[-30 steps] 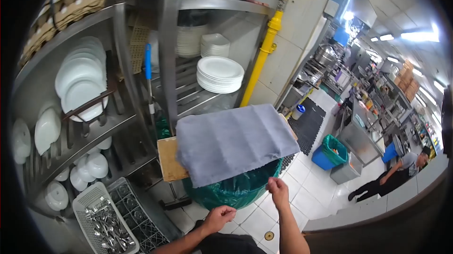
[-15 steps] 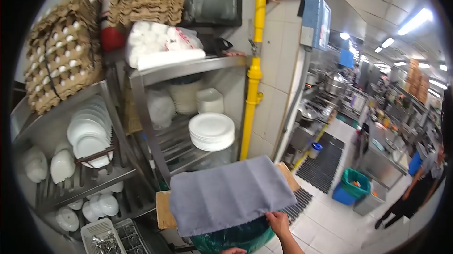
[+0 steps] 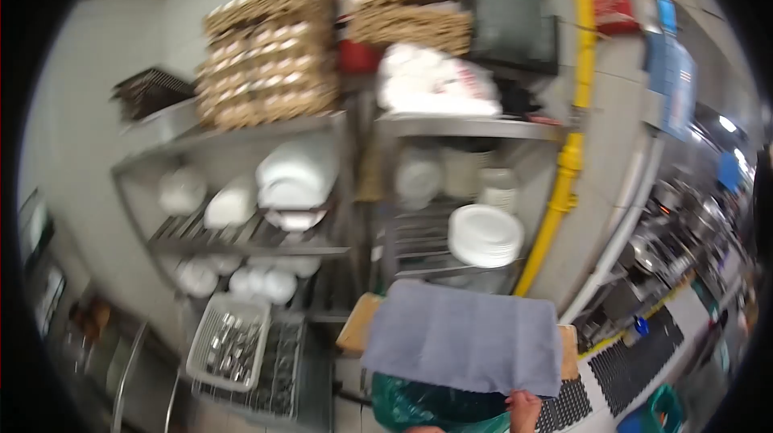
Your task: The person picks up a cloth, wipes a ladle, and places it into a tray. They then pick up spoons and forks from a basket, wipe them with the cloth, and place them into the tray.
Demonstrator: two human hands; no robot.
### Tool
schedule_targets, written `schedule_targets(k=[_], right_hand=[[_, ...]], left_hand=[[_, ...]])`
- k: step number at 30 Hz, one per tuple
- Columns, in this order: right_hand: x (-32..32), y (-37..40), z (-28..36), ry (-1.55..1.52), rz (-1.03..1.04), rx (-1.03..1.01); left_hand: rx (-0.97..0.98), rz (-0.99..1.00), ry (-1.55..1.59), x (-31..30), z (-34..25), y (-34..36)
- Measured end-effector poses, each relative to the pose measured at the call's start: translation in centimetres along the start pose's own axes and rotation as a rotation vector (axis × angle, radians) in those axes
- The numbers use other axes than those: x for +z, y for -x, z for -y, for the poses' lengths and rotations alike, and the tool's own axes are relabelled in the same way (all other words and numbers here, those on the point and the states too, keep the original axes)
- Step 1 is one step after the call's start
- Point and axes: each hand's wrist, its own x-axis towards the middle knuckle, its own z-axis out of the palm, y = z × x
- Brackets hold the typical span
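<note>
Cloth: a grey cloth (image 3: 463,338) lies spread flat, with no folds that can be made out. Its near edge hangs just over the front.
Board: a wooden board (image 3: 357,324) lies under the cloth and shows past its left and right ends. It appears to give the cloth a level bearing.
Bin: a green-lined bin (image 3: 419,405) stands directly beneath the cloth and seems to carry the board.
Right hand: the right hand (image 3: 525,413) is at the cloth's near right corner, touching or just short of the hem. The view is blurred, so I cannot tell whether the fingers pinch it or lie loose.
Left hand: not seen.
Plates: a stack of plates (image 3: 485,235) sits on the rack shelf just above the cloth, lying flat and probably stored.
Cutlery basket: a cutlery basket (image 3: 229,343) sits left of the cloth, tilted on the lower rack, likely to drain.
Egg trays: egg trays (image 3: 270,55) are stacked high above the cloth, to the left, on top of the rack.
Pipe: a yellow pipe (image 3: 564,183) runs up the wall to the right of the cloth.
</note>
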Motion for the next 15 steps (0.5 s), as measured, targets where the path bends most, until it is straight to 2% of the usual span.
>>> schedule_targets(k=[1,3,4,6,7,8,9,10,11,13,14,15], right_hand=[[0.1,0.3,-0.3,-0.013,0.073,-0.052],[-3.3,-0.6,5.0,-0.628,0.127,0.567],[-3.6,-0.1,6.4,-0.604,0.199,0.555],[-4.5,1.0,9.4,-0.455,0.312,0.408],[-5.3,1.8,13.2,-0.541,0.374,0.263],[-4.7,2.8,12.5,-0.249,0.375,-0.032],[-5.4,3.3,14.8,-0.561,0.570,0.123],[-6.0,3.9,17.5,-0.869,0.753,0.290],[-5.7,4.3,18.5,-0.857,0.771,0.284],[-5.2,4.9,20.1,-1.033,0.957,0.129],[-5.1,4.6,21.5,-1.023,0.973,0.131],[-5.2,3.9,23.5,-0.953,1.090,0.069]], left_hand=[[0.057,-0.007,-0.038,0.1,-0.1,0.1],[0.134,0.021,-0.072,-0.7,0.1,-0.8],[0.162,0.069,-0.071,-1.3,0.1,-1.2],[0.231,0.099,-0.080,-2.0,-1.4,-0.6],[0.226,0.077,-0.052,-2.5,-2.2,-0.7],[0.183,0.128,-0.008,-2.9,-2.8,-0.9],[0.144,0.183,0.032,-3.0,-2.9,-0.9],[0.293,0.163,0.233,-3.4,-1.9,-1.6],[0.476,-0.197,0.237,-3.4,-1.6,-1.7],[0.383,-0.341,0.172,-7.0,-1.2,-0.8],[0.381,-0.352,0.186,-8.0,-0.3,-0.8],[0.473,-0.482,0.181,-8.7,0.8,-0.9]])
